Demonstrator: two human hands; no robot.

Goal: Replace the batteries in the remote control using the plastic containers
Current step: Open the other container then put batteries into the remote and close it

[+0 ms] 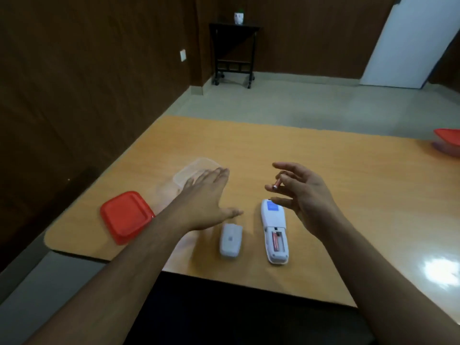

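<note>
On the wooden table (311,155) we see a red lid (125,216) beside a clear plastic container (193,168), under our flat, spread, empty left hand (206,197). The white remote control (274,231) lies face down, compartment uncovered with one battery inside; its battery cover (230,241) lies alongside. Our right hand (302,192) pinches an AAA battery (277,183).

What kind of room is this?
Probably a plain office or meeting room. There is a big wooden table, dark panelled walls, and a small black wheeled stand in the corner, with a bare tiled floor.
</note>
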